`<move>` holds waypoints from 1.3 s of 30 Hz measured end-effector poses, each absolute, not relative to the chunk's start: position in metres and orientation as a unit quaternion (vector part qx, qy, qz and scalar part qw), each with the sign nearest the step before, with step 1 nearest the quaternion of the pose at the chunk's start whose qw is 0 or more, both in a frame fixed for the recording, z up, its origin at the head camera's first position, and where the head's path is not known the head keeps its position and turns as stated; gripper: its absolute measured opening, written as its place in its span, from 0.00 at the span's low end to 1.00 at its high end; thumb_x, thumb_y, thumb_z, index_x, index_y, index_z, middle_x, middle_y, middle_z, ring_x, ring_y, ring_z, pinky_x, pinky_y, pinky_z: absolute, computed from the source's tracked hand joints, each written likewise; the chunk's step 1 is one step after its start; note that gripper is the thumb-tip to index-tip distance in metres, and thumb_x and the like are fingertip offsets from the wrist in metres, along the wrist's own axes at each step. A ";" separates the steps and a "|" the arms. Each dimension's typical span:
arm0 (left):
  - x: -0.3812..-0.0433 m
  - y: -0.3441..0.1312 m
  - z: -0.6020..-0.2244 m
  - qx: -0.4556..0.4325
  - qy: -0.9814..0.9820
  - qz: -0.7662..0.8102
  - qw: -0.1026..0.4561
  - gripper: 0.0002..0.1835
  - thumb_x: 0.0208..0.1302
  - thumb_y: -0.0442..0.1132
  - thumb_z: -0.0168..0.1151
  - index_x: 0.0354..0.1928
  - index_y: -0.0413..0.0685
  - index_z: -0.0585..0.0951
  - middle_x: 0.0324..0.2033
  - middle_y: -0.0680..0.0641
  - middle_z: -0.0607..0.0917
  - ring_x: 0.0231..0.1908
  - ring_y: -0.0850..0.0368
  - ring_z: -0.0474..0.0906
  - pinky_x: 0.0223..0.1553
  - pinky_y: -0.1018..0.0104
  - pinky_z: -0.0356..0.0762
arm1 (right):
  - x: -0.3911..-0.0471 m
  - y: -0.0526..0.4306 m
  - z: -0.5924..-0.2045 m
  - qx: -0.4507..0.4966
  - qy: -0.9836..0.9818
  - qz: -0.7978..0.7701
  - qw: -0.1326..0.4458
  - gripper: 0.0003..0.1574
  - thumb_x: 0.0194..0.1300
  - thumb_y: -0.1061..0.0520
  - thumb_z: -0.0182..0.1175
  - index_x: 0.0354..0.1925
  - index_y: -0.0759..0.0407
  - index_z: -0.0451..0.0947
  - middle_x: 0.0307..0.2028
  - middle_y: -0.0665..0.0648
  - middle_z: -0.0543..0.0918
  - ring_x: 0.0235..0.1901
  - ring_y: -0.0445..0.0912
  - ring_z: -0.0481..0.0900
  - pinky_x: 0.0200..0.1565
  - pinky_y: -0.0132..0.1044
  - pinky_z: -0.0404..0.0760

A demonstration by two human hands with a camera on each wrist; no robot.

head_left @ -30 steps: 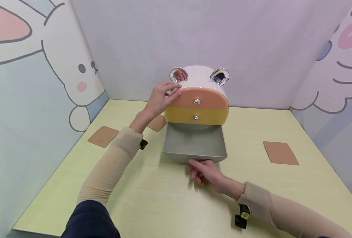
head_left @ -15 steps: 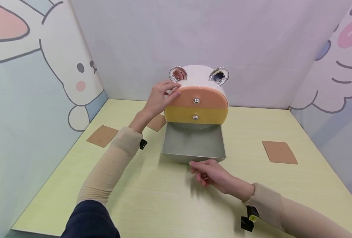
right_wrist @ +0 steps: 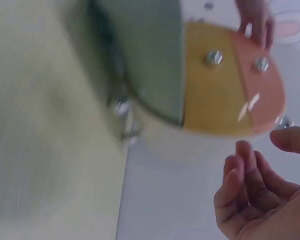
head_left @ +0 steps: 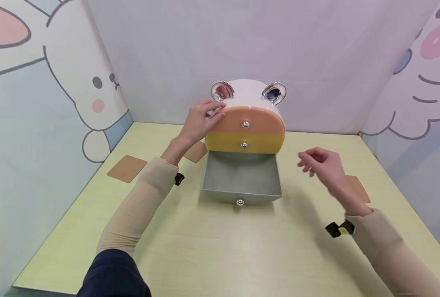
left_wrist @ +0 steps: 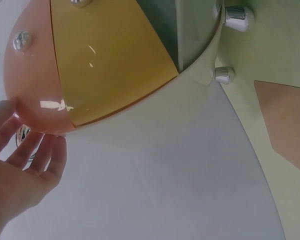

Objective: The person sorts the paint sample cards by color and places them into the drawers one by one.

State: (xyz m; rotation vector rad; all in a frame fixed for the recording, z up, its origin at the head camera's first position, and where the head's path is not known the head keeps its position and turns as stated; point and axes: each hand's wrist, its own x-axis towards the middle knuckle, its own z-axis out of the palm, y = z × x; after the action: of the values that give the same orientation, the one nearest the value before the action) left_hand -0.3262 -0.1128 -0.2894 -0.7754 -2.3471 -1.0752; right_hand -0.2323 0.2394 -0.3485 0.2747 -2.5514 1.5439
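Observation:
A small drawer cabinet [head_left: 247,91] with a white body and silver ears stands on the table. Its orange drawer [head_left: 266,117] and yellow drawer [head_left: 262,144] are closed, while the grey bottom drawer [head_left: 242,175] is pulled far out, with nothing inside and a round silver knob [head_left: 240,202] on its front. My left hand [head_left: 199,119] grips the cabinet's upper left edge, thumb at the orange front and fingers on the side, as the left wrist view also shows. In the air right of the cabinet, my right hand [head_left: 325,165] holds nothing, its fingers loosely bent.
On the pale yellow-green table [head_left: 205,251] lie a brown mat [head_left: 127,169] at the left, another brown mat [head_left: 195,152] beside the cabinet, and a third brown mat [head_left: 358,187] partly behind my right forearm. A whitish wall [head_left: 175,62] stands behind the cabinet.
My right hand has left the front of the grey drawer and moved up and to the right, baring the knob. The left hand stays at the cabinet's edge; the drawer remains pulled out.

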 end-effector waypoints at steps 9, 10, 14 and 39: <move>-0.327 -0.114 -0.290 -0.282 -0.847 -0.389 0.227 0.17 0.64 0.43 0.64 0.52 0.44 0.83 0.51 0.45 0.84 0.49 0.51 0.76 0.44 0.61 0.82 | -0.253 0.334 -0.404 -0.035 -0.984 0.177 0.004 0.57 0.62 0.27 0.53 0.61 0.77 0.59 0.53 0.88 0.63 0.51 0.79 0.57 0.42 0.66 0.65; -0.327 -0.114 -0.290 -0.283 -0.847 -0.389 0.226 0.17 0.64 0.43 0.64 0.52 0.44 0.83 0.51 0.45 0.84 0.49 0.51 0.76 0.44 0.61 0.82 | -0.252 0.341 -0.408 -0.049 -0.985 0.163 -0.012 0.61 0.60 0.25 0.53 0.62 0.78 0.56 0.53 0.89 0.61 0.50 0.80 0.55 0.41 0.66 0.63; -0.326 -0.114 -0.290 -0.281 -0.848 -0.389 0.225 0.17 0.64 0.43 0.64 0.52 0.44 0.83 0.51 0.45 0.84 0.49 0.52 0.77 0.44 0.60 0.82 | -0.247 0.357 -0.413 -0.079 -0.985 0.141 -0.055 0.71 0.55 0.19 0.51 0.61 0.83 0.50 0.49 0.94 0.57 0.46 0.82 0.53 0.41 0.69 0.59; -0.325 -0.113 -0.289 -0.272 -0.852 -0.392 0.215 0.17 0.64 0.43 0.64 0.53 0.45 0.82 0.52 0.46 0.83 0.51 0.52 0.76 0.44 0.60 0.82 | -0.250 0.355 -0.396 -0.015 -0.986 0.144 -0.079 0.60 0.56 0.28 0.60 0.52 0.85 0.60 0.42 0.80 0.73 0.38 0.67 0.71 0.29 0.49 0.72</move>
State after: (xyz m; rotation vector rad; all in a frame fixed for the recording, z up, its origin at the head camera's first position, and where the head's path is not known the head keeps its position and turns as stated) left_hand -0.3248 -0.1130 -0.2889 -0.7547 -2.3636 -1.0868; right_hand -0.2501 0.3547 -0.3963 -0.0502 -3.2638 0.4769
